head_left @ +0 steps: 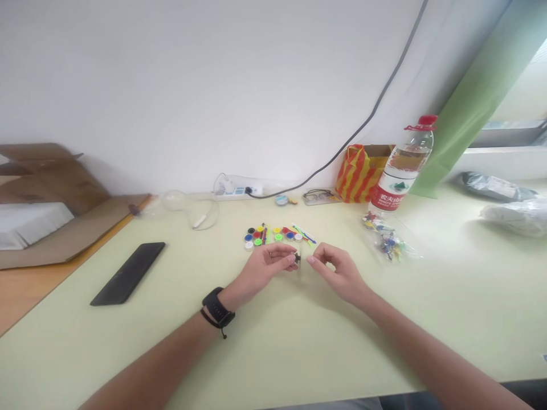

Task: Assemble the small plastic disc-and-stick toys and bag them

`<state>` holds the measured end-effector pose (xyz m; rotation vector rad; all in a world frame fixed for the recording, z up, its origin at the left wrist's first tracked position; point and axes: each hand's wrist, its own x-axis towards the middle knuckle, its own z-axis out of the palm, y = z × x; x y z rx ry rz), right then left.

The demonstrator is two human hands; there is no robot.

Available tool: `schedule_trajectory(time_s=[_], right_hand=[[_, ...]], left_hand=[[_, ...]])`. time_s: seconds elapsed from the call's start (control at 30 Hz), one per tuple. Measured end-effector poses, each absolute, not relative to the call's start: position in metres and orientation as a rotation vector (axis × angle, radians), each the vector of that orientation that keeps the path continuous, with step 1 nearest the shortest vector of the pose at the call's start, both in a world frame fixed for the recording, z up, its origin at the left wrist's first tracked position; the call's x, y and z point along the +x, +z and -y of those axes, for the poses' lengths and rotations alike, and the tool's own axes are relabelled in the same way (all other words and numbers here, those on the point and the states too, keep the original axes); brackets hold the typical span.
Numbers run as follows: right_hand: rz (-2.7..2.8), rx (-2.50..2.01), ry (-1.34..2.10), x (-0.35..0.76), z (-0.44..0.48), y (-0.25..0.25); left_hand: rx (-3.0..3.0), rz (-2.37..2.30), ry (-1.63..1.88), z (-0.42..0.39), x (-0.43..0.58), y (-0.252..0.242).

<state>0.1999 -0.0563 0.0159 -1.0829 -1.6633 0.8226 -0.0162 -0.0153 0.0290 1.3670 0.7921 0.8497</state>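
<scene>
My left hand pinches a small black plastic piece between thumb and fingers, above the middle of the table. A thin, blurred upright strip shows at its right side. Close by on the right, my right hand has thumb and forefinger brought together, pointing at the black piece but apart from it; anything between those fingertips is too small to make out. Just beyond the hands lie two groups of small round coloured discs, one with a green disc, the other with a blue disc. Thin coloured plastic sticks lie beside them.
At right stand a large water bottle and clear bags of small coloured parts. A striped bag, a power strip and a cable are at the wall. Left are a black flat case and a cardboard box.
</scene>
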Motion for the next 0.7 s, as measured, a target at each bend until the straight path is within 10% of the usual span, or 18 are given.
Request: schedule_trajectory(time_s=[0.7], right_hand=[[1.489, -1.021, 0.941, 0.195, 0.055, 0.009]], left_hand=[[1.389, -0.759, 0.835, 0.017, -0.015, 0.023]])
